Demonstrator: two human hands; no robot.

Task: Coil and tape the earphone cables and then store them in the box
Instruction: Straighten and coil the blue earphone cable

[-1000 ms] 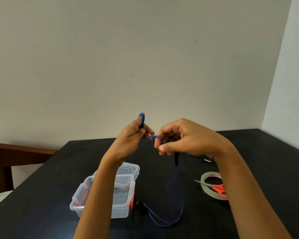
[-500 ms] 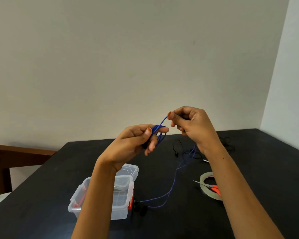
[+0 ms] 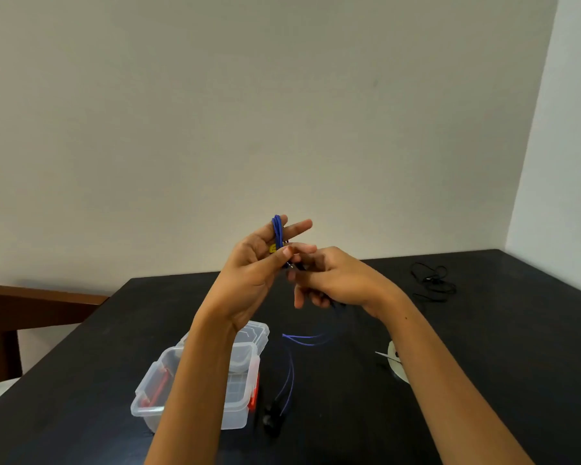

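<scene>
Sitting toward the near left of the black bench [image 3: 81, 364], a clear plastic box [image 3: 195, 404] with red latches has the loose tail of the blue earphone cable [image 3: 291, 374] touching down just to its right, with dark earbuds [image 3: 269, 419] at its end. Toward the right edge, a tape roll [image 3: 394, 364] shows partly from behind the right forearm. Above the bench's middle, the left hand [image 3: 255, 276] holds up two nearly straight, slightly spread fingers [image 3: 299, 227]. The cable is looped several times over them, and the thumb presses against the loops. The right hand [image 3: 336, 280] meets it from the right with curled fingers. It seems to pinch the strand beside the left thumb, though blur hides the contact. A black cable [image 3: 433, 280] lies tangled near the far right corner.
</scene>
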